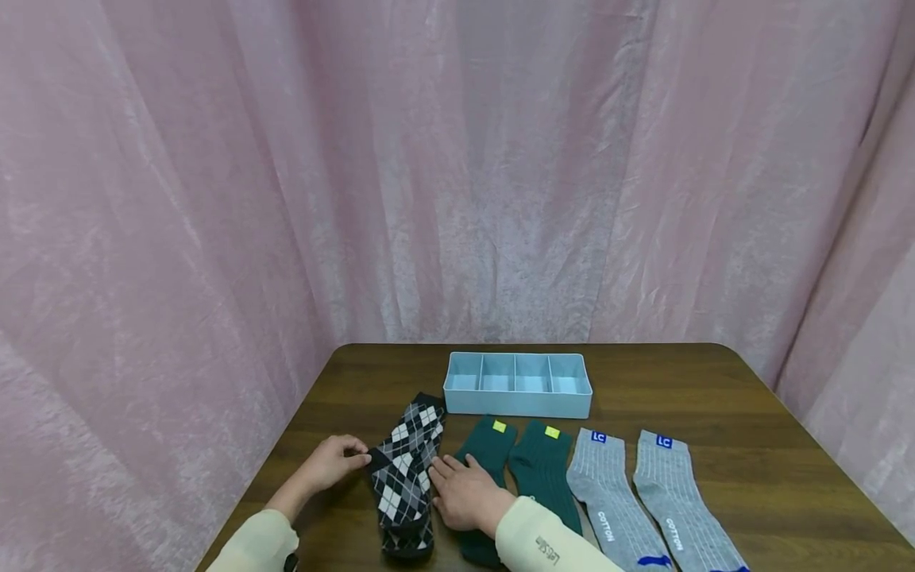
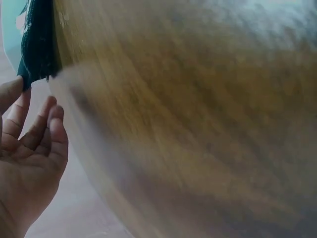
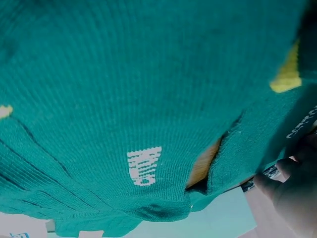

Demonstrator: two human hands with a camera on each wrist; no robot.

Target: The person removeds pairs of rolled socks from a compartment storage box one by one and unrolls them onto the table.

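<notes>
A pair of black, grey and white argyle socks lies on the table, one overlapping the other. My left hand pinches the dark edge of the upper argyle sock between thumb and forefinger. In the left wrist view, this hand has its other fingers loosely bent, off the fabric. My right hand lies palm down with fingers extended, fingertips at the right side of the argyle pair. Beneath it is a green ribbed sock, partly hidden; a second green sock lies beside that, both with yellow patches.
A light blue box with several compartments stands behind the socks. Two grey ribbed socks, a nearer-middle one and an outer one, lie to the right with blue labels. The wooden table has rounded far corners; pink curtains hang behind.
</notes>
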